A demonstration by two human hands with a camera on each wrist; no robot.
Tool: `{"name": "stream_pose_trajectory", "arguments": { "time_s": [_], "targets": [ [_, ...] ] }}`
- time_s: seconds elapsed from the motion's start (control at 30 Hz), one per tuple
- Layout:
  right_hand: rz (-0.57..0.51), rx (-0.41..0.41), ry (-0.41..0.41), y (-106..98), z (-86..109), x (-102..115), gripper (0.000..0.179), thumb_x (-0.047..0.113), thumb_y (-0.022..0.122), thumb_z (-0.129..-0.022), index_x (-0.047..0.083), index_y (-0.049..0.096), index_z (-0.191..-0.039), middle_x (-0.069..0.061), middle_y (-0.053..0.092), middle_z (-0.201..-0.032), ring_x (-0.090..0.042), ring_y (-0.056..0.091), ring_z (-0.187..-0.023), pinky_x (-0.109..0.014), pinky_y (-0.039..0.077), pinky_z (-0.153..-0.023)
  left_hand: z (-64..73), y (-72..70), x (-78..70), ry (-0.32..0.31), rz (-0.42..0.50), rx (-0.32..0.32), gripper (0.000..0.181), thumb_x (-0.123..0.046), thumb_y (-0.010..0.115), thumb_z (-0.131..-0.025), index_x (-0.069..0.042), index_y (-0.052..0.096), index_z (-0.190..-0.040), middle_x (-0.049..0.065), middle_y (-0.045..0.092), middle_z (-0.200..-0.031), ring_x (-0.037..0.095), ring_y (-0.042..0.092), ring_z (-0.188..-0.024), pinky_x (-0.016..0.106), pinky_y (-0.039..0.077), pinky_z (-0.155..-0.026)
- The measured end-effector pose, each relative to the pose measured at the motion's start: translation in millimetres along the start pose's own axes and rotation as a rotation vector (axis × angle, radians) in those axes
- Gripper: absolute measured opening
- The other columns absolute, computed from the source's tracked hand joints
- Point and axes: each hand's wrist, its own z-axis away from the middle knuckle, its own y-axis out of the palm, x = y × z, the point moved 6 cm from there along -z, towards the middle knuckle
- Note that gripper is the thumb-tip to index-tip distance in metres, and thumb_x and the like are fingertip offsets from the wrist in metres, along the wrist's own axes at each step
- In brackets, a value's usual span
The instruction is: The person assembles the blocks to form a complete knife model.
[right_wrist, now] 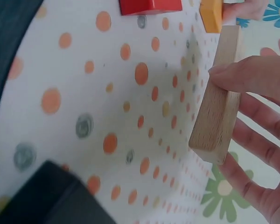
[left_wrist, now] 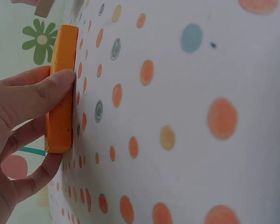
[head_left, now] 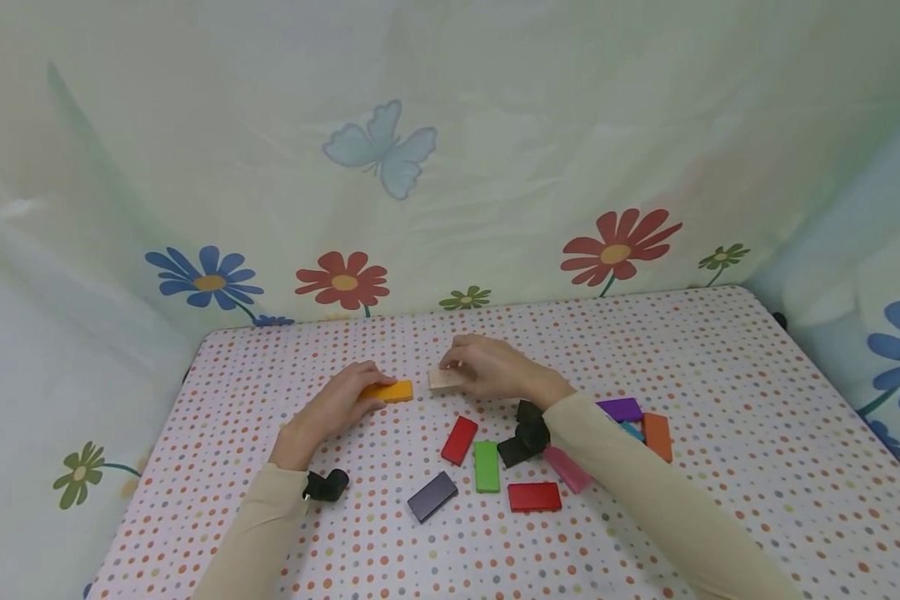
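Observation:
My left hand [head_left: 342, 400] holds a yellow-orange block [head_left: 397, 392] at the tabletop. In the left wrist view the thumb lies across this block's face, with fingers behind and at its lower end. My right hand [head_left: 491, 367] grips a plain wooden block [head_left: 442, 381], its thumb on one side and fingers on the other in the right wrist view. A short gap separates the two blocks, which lie roughly in line. Closest below them is a red block [head_left: 459, 440], flat on the table.
Toward the front lie a green block [head_left: 487, 467], a dark grey block [head_left: 432, 497], another red block [head_left: 535, 497] and a black block [head_left: 512, 452]. Pink [head_left: 567, 470], purple [head_left: 620, 409], blue [head_left: 632, 430] and orange [head_left: 657, 437] blocks lie around the right forearm. A flowered curtain [head_left: 495, 208] stands behind the dotted table.

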Motion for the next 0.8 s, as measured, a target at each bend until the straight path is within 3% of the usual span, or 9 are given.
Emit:
{"name": "stream_pose_trajectory", "arguments": {
  "time_s": [0.33, 0.63, 0.8],
  "targets": [
    [-0.027, 0.072, 0.003, 15, -18.1, 7, 0.032, 0.001, 0.079, -0.086, 0.008, 0.077, -0.118, -0.003, 0.067, -0.11, -0.017, 0.058, -0.095, -0.033, 0.054, -0.087, -1.2, -1.3, -0.4, -0.012, 0.009, 0.014, 0.037, -0.006, 0.077, -0.095, -0.007, 0.072, -0.132, 0.009, 0.066, -0.126, 0.029, 0.059, -0.116, 0.048, 0.05, -0.106],
    [-0.043, 0.113, 0.021, 20, -20.0, 9, 0.031, 0.001, 0.077, -0.088, 0.007, 0.076, -0.119, -0.004, 0.067, -0.11, -0.017, 0.058, -0.093, -0.034, 0.054, -0.085, -2.7, 1.0, 1.0, -0.04, 0.021, 0.02, 0.037, -0.009, 0.077, -0.095, -0.007, 0.073, -0.131, 0.006, 0.065, -0.116, 0.024, 0.058, -0.107, 0.044, 0.052, -0.101],
    [-0.025, 0.112, 0.002, 23, -22.6, 9, 0.031, 0.004, 0.077, -0.091, 0.008, 0.076, -0.121, -0.004, 0.067, -0.112, -0.017, 0.059, -0.095, -0.035, 0.054, -0.087, -1.6, -0.5, 1.8, -0.051, 0.019, 0.013, 0.037, -0.009, 0.077, -0.095, -0.008, 0.073, -0.132, 0.007, 0.066, -0.123, 0.026, 0.059, -0.113, 0.046, 0.051, -0.105]
  ]
}}
